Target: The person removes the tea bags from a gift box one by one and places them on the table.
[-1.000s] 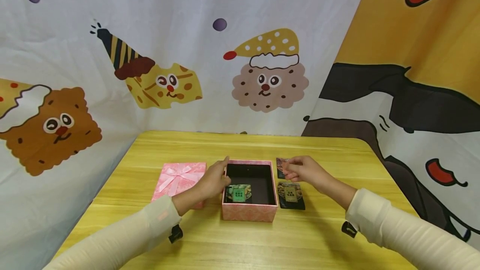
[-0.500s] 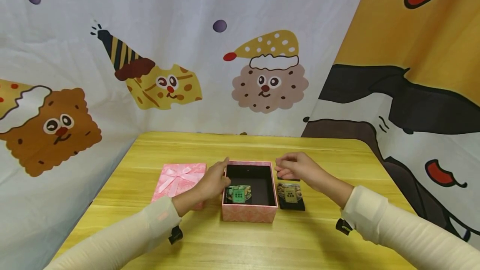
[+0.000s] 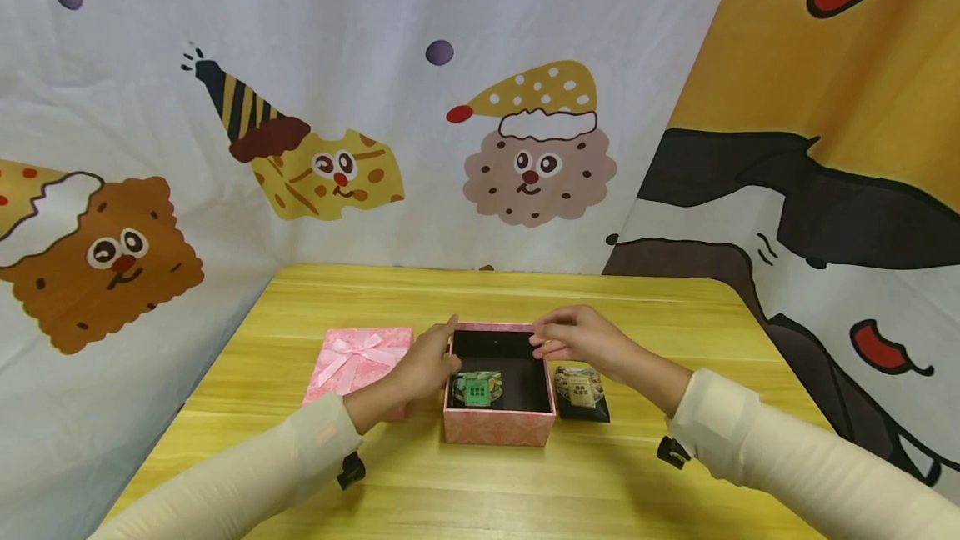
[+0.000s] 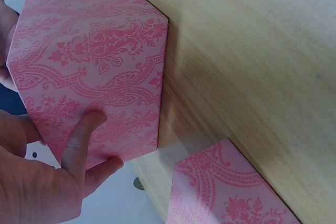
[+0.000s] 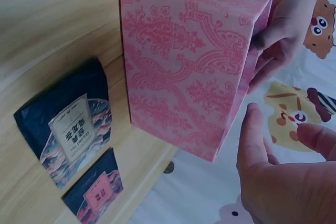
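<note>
A pink patterned gift box [image 3: 498,428] stands uncovered on the table. My left hand [image 3: 427,363] grips its left wall, with fingers [image 4: 90,124] against the outside and the thumb over the rim. Inside lies a green-labelled packet [image 3: 480,390], at the near left. My right hand [image 3: 581,333] hovers by the box's far right corner; in the right wrist view its index finger and thumb stand apart, with nothing seen between them. A dark packet with a cream label [image 3: 582,395] lies right of the box. Beyond it is a pink-labelled packet [image 5: 98,192], hidden by the right hand in the head view.
The pink lid [image 3: 333,361] with a ribbon bow lies left of the box, partly behind the left forearm. A cartoon-printed cloth [image 3: 420,190] hangs behind the wooden table [image 3: 420,482].
My right hand has moved left from the pink-labelled packet to the box's far right corner. That packet, seen under the fingers earlier, is hidden now in the head view. The left hand stays put.
</note>
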A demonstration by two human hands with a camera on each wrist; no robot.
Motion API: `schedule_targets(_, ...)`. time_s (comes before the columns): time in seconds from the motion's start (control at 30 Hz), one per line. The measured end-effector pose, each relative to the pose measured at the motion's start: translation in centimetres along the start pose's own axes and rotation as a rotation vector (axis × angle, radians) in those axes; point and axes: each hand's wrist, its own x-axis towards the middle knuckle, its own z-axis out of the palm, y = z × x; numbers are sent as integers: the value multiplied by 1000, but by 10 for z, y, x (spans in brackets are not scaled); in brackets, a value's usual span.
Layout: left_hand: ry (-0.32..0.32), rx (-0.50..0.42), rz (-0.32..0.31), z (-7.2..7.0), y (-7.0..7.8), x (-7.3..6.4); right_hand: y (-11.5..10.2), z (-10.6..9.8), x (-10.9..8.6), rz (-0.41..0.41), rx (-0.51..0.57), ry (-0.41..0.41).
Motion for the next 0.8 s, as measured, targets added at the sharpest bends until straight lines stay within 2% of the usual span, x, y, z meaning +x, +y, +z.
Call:
schedule_targets(0.43, -2, -3, 2, -1, 0, 0, 3, 17, 10, 1, -11, -46)
schedule_targets(0.8, -5, 4, 7, -1, 0, 0, 7, 31, 20, 35, -38, -45)
